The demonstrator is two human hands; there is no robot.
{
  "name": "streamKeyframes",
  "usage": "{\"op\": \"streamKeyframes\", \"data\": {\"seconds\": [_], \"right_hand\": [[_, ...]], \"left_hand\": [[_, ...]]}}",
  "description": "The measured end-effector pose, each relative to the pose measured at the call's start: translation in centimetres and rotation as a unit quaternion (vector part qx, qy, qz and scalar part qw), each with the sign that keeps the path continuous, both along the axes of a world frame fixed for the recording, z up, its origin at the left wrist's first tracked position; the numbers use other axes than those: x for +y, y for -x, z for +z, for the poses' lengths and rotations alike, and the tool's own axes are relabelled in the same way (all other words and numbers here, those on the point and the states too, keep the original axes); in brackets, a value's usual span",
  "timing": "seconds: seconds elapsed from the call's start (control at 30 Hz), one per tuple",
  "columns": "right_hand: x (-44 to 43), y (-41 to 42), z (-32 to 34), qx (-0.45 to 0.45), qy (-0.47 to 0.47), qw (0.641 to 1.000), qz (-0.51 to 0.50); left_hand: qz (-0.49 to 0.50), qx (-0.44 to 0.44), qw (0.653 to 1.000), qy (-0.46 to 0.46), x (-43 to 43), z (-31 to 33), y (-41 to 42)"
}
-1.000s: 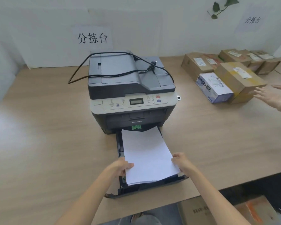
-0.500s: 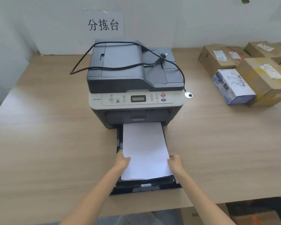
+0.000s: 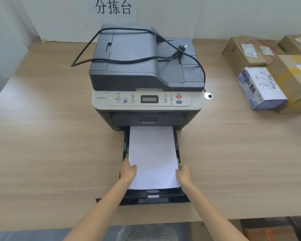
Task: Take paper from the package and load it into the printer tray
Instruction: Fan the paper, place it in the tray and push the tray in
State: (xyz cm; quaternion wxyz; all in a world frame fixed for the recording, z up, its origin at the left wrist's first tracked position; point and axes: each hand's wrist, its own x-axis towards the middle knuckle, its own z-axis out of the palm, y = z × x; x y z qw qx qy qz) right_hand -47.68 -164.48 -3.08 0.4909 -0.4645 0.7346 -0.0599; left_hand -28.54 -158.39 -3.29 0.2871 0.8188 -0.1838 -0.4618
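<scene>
A grey and white printer (image 3: 146,75) stands on the wooden table, its black tray (image 3: 155,199) pulled out toward me. A stack of white paper (image 3: 153,153) lies flat in the tray, squared between the side guides, its far end under the printer body. My left hand (image 3: 129,169) holds the stack's left edge near the front. My right hand (image 3: 183,173) holds the right edge opposite it. A blue and white paper package (image 3: 261,87) lies at the right of the table.
A black power cord (image 3: 129,61) is draped loose over the printer top. Several brown cardboard boxes (image 3: 247,51) sit at the back right beside the package. A round cable grommet (image 3: 208,96) is set in the table (image 3: 50,136) by the printer. Boxes lie on the floor below the table's front edge.
The paper stack was skewed and raised at its near end; it now lies straight and flat in the tray. Both hands slid to its side edges. Another person's hands at the right left view.
</scene>
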Motion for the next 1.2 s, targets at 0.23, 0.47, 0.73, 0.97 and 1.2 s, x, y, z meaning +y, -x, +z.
{"op": "streamKeyframes", "data": {"seconds": [0.23, 0.47, 0.73, 0.97, 1.2], "right_hand": [[0.1, -0.4, -1.3, 0.014, 0.023, 1.0, 0.002], [1.1, -0.8, -1.4, 0.051, 0.065, 0.995, 0.058], [1.9, -0.9, -2.0, 0.08, 0.107, 0.984, 0.115], [2.6, -1.1, -1.2, 0.065, 0.089, 0.983, 0.147], [3.2, -0.8, -0.4, 0.048, 0.109, 0.981, 0.151]], "left_hand": [[0.004, -0.029, 0.999, 0.021, 0.2, -0.8, 0.1], [-0.014, -0.052, 0.998, 0.027, 0.4, -1.4, 0.7], [-0.103, -0.123, 0.986, 0.044, 1.5, -0.8, 1.6], [-0.252, -0.256, 0.933, 0.03, 2.8, -0.8, 1.6], [-0.415, -0.369, 0.828, -0.076, 3.1, -2.1, 2.3]]}}
